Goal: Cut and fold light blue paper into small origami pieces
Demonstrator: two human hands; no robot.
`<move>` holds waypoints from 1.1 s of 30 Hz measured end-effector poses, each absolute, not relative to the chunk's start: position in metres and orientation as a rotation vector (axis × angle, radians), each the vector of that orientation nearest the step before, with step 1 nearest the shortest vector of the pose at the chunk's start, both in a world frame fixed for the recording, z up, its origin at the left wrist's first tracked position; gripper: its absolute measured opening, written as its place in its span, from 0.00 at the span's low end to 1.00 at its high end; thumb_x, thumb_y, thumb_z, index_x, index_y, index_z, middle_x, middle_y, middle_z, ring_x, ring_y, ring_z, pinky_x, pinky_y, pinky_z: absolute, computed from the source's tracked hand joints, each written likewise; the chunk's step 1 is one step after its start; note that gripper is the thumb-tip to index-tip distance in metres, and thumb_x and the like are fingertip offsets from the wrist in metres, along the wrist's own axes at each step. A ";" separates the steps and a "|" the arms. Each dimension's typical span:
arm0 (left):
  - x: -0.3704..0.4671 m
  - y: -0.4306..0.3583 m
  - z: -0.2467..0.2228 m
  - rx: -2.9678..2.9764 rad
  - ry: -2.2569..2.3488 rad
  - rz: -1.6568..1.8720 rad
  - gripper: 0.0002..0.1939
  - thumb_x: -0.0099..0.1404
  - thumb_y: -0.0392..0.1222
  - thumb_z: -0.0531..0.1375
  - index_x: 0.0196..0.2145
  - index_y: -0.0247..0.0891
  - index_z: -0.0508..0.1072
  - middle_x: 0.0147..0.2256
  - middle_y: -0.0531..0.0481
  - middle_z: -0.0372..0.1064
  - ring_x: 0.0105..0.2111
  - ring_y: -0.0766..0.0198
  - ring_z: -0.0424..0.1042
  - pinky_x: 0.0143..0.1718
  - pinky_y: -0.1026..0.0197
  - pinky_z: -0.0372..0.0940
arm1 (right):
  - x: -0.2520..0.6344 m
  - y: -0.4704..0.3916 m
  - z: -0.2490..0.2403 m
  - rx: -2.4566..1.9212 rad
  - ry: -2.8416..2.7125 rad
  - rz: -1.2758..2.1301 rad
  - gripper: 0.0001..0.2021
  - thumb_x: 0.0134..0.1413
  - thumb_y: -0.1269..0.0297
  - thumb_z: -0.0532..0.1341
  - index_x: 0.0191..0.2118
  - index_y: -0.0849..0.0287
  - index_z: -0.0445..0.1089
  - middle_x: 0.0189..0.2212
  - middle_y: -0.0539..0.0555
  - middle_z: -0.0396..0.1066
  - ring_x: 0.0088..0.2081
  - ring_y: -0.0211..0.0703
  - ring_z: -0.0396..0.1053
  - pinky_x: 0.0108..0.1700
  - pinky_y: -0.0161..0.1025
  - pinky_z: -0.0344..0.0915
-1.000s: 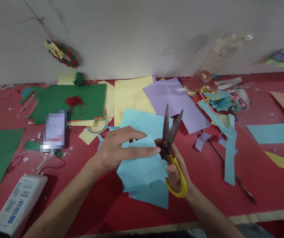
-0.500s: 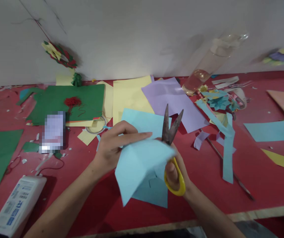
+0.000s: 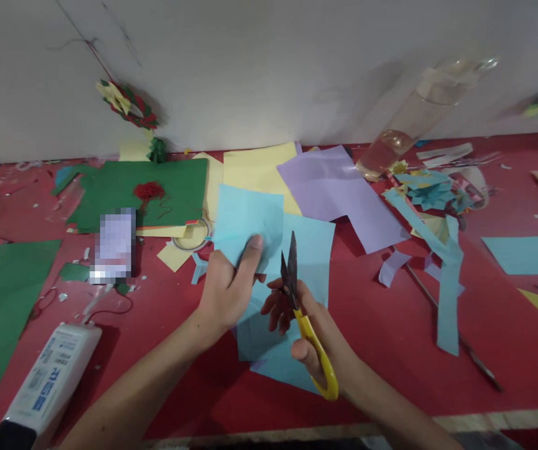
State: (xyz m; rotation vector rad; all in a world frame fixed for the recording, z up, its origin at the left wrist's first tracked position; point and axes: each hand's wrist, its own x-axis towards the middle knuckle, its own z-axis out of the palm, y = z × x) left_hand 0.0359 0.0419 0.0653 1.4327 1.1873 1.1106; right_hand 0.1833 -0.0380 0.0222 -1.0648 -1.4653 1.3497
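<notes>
A light blue piece of paper [image 3: 249,215] is pinched in my left hand [image 3: 231,284], thumb on top, and held up over the table. My right hand [image 3: 318,325] has yellow-handled scissors [image 3: 307,325] around its thumb, with the dark blades a little apart and pointing away from me. The blades are near the paper's right side, not visibly touching it. Larger light blue sheets [image 3: 313,250] lie on the table beneath both hands. Part of these sheets is hidden by my hands.
Behind are green paper [image 3: 179,187], yellow paper [image 3: 259,165] and purple paper [image 3: 339,187]. A tape roll [image 3: 191,236], a phone [image 3: 114,244] and a white power strip [image 3: 53,381] lie left. A clear bottle [image 3: 405,125], blue paper strips [image 3: 448,300] and a thin stick [image 3: 470,356] are right.
My left hand has turned, thumb now up, and the blue paper has swung from hanging towards me to pointing away. The scissors have moved left and their blades have come closer together.
</notes>
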 end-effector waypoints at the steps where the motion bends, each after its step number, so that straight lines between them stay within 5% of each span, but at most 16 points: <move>1: 0.036 0.042 0.065 1.455 1.173 1.100 0.24 0.73 0.49 0.52 0.19 0.38 0.62 0.17 0.56 0.61 0.18 0.72 0.62 0.19 0.67 0.58 | 0.182 -0.038 0.024 -1.074 -1.465 1.336 0.39 0.47 0.29 0.54 0.57 0.53 0.58 0.38 0.54 0.72 0.32 0.40 0.69 0.32 0.36 0.66; 33: 0.044 0.045 0.058 1.939 1.204 1.173 0.24 0.72 0.42 0.54 0.17 0.39 0.62 0.14 0.57 0.58 0.15 0.72 0.59 0.20 0.64 0.56 | 0.185 -0.040 0.023 -1.142 -1.469 1.342 0.40 0.50 0.28 0.51 0.58 0.55 0.57 0.38 0.55 0.72 0.30 0.39 0.68 0.31 0.37 0.67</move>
